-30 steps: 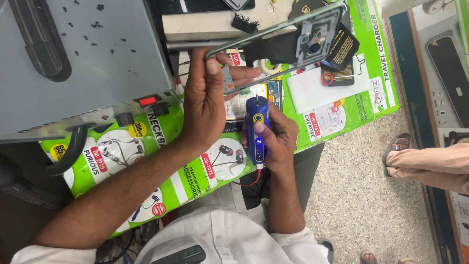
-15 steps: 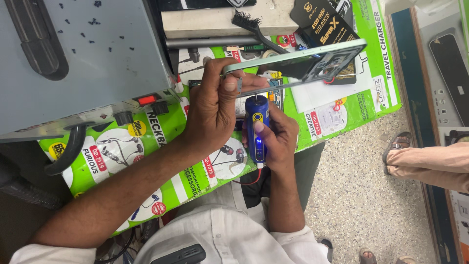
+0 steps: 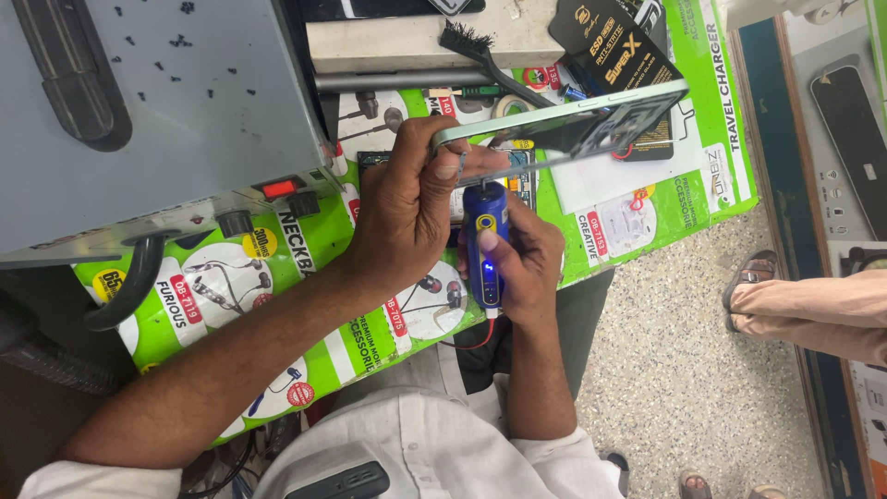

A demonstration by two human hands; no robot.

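change: phone point(image 3: 564, 125) had tipped from showing its open back to edge-on, near flat.
left hand point(image 3: 407, 208): fingers closed round phone's near end, held above worktop point(image 3: 665, 199) middle.
right hand point(image 3: 517, 263): wrapped tight on blue electric screwdriver point(image 3: 484, 242), tip up against phone underside.
far edge: brush point(image 3: 480, 48), black packet point(image 3: 614, 46).
left edge: grey machine point(image 3: 157, 120).

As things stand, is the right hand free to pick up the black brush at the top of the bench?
Probably not. The right hand is wrapped around the blue electric screwdriver, and the phone frame held by the left hand lies between it and the black brush. It would have to put the tool down first.
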